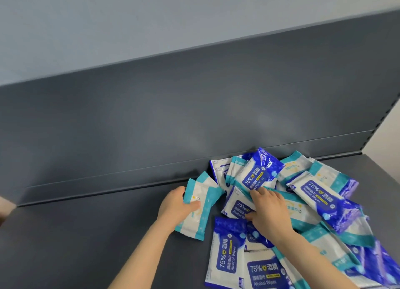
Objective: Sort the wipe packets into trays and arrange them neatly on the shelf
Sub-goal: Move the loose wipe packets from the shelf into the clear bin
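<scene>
**shelfnoob:** quick q, which hand takes the next teal one? Can't work out how things lie rn.

**packrat_77:** Right hand point(268, 210), imo. It's already over the middle of the pile point(320, 202), fingers spread across a blue packet point(234, 204), w/ a teal packet point(298, 208) running out from under its palm to the right. That one's long axis goes across the shelf point(86, 234), roughly left-right. The hand comes in from the near side, so it crosses the packet rather than lining up w/ it.

**shelfnoob:** is the right actually gripping anything tho?

**packrat_77:** Can't tell tbh. Fingertips are down on the packets and the thumb's tucked low, but whether it's pinching or just pressing isn't clear.

**shelfnoob:** and the left?

**packrat_77:** Left hand point(176, 204) is full. Thumb's on top and fingers are wrapped round a teal stack point(200, 210), looks like 2 packets. It sits just left of the pile w/ its long axis pointing away from the person, toward the back panel point(151, 126). So the next teal lies to the right of that stack, touching the right hand. It prob needs a quarter turn to match the stack. Btw no trays in view.
</scene>
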